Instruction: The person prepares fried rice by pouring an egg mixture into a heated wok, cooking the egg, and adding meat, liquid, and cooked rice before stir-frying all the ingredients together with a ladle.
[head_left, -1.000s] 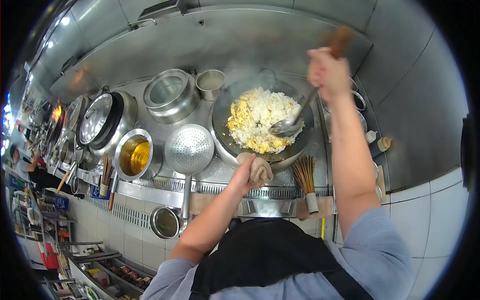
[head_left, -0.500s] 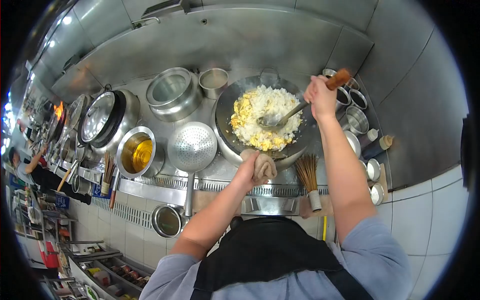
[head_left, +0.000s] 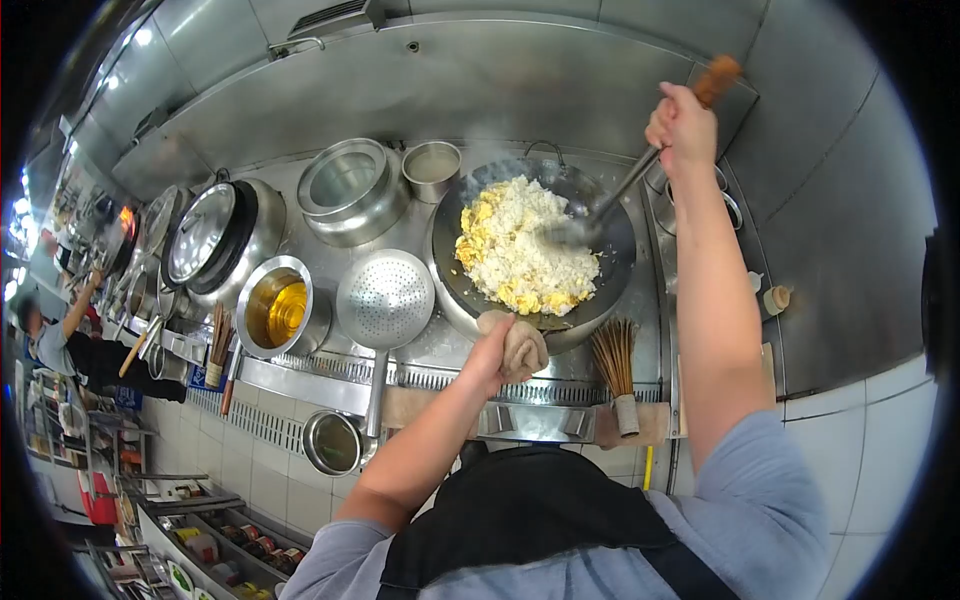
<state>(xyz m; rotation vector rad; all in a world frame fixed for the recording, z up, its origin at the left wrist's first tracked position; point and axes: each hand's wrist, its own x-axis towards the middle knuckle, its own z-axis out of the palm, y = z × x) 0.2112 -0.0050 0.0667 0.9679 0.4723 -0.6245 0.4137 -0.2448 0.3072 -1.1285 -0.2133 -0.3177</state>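
Observation:
Rice mixed with yellow egg (head_left: 515, 235) lies heaped in a dark wok (head_left: 620, 270) on the stove. My right hand (head_left: 686, 132) is closed round the shaft of a ladle (head_left: 630, 185), below its wooden grip. The ladle's bowl is blurred by motion at the right side of the rice. At the wok's near rim, my left hand (head_left: 489, 355) grips a folded beige cloth (head_left: 525, 350). The cloth hides how the rim is held beneath it.
A perforated skimmer (head_left: 385, 300) lies left of the wok, beside a pot of yellow oil (head_left: 262, 340). A bamboo brush (head_left: 614, 365) rests near the front edge. Seasoning containers (head_left: 735, 210) sit partly behind my right arm. Another person (head_left: 80, 345) stands far left.
My right hand has moved up and to the right with the ladle, and the ladle's bowl has shifted right from the middle of the rice. My left hand stays at the rim.

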